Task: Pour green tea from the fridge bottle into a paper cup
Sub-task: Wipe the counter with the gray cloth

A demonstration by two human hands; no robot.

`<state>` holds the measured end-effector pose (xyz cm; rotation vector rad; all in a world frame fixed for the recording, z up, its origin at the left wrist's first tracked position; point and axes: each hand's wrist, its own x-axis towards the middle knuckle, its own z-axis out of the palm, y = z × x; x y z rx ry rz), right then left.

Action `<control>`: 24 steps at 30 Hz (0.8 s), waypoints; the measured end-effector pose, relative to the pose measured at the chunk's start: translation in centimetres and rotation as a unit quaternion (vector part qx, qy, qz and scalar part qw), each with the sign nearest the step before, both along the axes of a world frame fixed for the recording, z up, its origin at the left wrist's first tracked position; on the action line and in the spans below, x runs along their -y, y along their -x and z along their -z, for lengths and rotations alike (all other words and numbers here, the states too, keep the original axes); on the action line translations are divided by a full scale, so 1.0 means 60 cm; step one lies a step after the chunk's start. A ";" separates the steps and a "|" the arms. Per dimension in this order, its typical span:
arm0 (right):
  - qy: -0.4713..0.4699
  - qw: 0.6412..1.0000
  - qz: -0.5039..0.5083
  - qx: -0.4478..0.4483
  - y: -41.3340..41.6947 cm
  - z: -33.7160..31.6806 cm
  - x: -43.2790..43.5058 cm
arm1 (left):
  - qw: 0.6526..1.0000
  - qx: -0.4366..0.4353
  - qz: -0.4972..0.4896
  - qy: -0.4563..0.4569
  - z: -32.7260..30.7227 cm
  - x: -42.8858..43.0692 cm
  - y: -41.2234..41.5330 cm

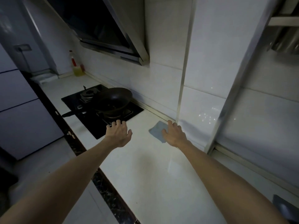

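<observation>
Both my arms reach out over a white kitchen counter [145, 167]. My left hand [119, 134] hovers palm down at the near right corner of a black gas hob [90, 125], fingers spread and holding nothing. My right hand [174, 134] is also open, fingers apart, above the right edge of a blue-grey cloth [157, 130] lying flat on the counter. A white fridge [21, 113] stands at the far left, doors closed. No green tea bottle and no paper cup are in view.
A dark wok [113, 101] with a long handle sits on the hob's right burner. A bottle of yellow oil [76, 65] stands in the far corner by the tiled wall. A range hood [103, 28] hangs overhead. An open cabinet frame [234, 88] rises at the right.
</observation>
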<state>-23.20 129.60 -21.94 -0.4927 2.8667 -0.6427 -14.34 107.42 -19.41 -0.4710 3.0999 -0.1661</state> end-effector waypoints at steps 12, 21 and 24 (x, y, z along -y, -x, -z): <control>-0.004 0.998 0.053 0.045 0.018 0.098 0.000 | 0.997 0.054 0.050 -0.018 0.107 -0.007 0.074; -0.038 0.984 0.164 0.056 0.032 0.186 0.035 | 0.986 0.092 0.132 -0.049 0.205 0.084 0.159; -0.041 0.975 0.195 0.094 0.026 0.207 0.065 | 0.977 0.120 0.167 -0.049 0.236 0.127 0.179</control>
